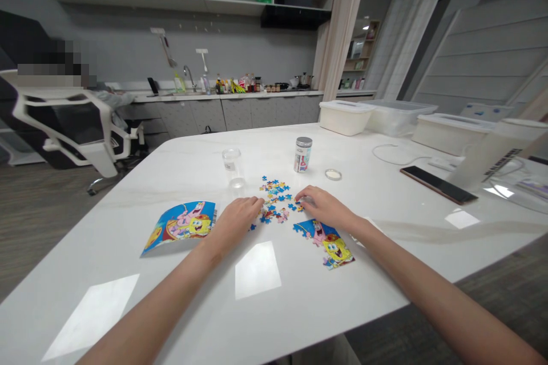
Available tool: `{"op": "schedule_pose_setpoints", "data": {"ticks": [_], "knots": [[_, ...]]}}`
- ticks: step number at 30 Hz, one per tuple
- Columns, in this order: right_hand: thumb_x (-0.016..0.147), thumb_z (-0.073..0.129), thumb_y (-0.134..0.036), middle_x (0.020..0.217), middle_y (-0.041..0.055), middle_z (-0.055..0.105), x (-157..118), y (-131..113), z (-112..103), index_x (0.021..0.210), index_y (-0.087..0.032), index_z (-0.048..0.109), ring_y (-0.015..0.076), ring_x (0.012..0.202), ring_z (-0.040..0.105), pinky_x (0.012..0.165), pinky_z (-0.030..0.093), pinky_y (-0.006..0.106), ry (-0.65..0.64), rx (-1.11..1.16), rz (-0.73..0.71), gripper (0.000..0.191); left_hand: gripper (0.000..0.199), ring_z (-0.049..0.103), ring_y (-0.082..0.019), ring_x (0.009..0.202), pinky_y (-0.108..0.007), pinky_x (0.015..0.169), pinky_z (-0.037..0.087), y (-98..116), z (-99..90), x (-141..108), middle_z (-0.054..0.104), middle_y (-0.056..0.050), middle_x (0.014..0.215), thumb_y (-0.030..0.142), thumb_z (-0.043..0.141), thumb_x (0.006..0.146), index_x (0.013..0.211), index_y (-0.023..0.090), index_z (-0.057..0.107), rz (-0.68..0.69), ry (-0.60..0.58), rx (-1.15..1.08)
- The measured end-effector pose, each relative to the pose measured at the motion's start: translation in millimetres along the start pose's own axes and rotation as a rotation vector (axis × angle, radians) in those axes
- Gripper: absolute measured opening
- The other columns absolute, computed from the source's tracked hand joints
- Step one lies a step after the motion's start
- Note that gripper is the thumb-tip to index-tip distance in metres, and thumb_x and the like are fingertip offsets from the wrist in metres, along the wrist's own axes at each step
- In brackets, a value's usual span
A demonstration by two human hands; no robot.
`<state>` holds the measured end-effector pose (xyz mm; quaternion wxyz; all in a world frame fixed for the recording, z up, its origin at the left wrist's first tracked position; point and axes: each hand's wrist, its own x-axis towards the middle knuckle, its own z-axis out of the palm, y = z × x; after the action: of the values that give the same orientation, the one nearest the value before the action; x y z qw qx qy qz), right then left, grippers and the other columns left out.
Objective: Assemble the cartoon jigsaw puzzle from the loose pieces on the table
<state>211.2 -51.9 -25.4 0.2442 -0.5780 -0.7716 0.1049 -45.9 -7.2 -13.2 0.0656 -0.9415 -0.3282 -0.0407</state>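
A loose pile of jigsaw puzzle pieces (278, 187), mostly blue, yellow and pink, lies on the white table. At the pile's left edge is my left hand (240, 215), palm down with its fingers out over the tabletop and nothing visible in them. Across from it, my right hand (321, 203) has its fingers curled down around a small puzzle piece (297, 199). Just below that hand lies a partly joined puzzle (329, 245) with a yellow and a pink cartoon figure. A curled picture sheet (184, 222) with the same figures rests left of my left hand.
Behind the pieces stand a clear open jar (233, 168) and a silver-lidded can (303, 155), with a round lid (333, 174) beside it. A phone (437, 184), a cable and white bins (346, 117) occupy the right side. A person sits beyond a chair (72, 120) at left.
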Motion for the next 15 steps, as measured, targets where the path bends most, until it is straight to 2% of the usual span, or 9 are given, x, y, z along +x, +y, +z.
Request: {"op": "schedule_pose_setpoints", "data": {"ticks": [5, 9, 15], "knots": [[0.088, 0.048, -0.012, 0.107, 0.0098, 0.068, 0, -2, -1, 0.103, -0.016, 0.066, 0.0226, 0.103, 0.061, 0.095, 0.046, 0.038, -0.017, 0.016, 0.000, 0.024, 0.021, 0.065, -0.023, 0.091, -0.038, 0.085, 0.047, 2, 5.4, 3, 0.068, -0.010, 0.093, 0.012, 0.034, 0.097, 0.098, 0.014, 0.055, -0.006, 0.049, 0.021], [0.089, 0.047, -0.013, 0.111, 0.0087, 0.068, -2, -7, -4, 0.108, -0.017, 0.065, 0.0223, 0.106, 0.060, 0.096, 0.046, 0.038, -0.040, 0.044, -0.007, 0.026, 0.023, 0.067, -0.021, 0.088, -0.040, 0.094, 0.044, 1, 4.3, 3, 0.070, -0.009, 0.091, 0.025, 0.036, 0.100, 0.097, 0.014, 0.056, -0.013, 0.102, 0.013], [0.088, 0.046, -0.011, 0.110, 0.0097, 0.067, -1, -9, -4, 0.103, -0.016, 0.067, 0.0220, 0.105, 0.061, 0.098, 0.046, 0.039, -0.037, 0.042, -0.061, 0.026, 0.036, 0.064, -0.022, 0.096, -0.037, 0.090, 0.046, -19, -7.2, -7, 0.067, -0.010, 0.103, 0.049, 0.043, 0.096, 0.107, 0.017, 0.055, 0.189, 0.042, 0.042]]}}
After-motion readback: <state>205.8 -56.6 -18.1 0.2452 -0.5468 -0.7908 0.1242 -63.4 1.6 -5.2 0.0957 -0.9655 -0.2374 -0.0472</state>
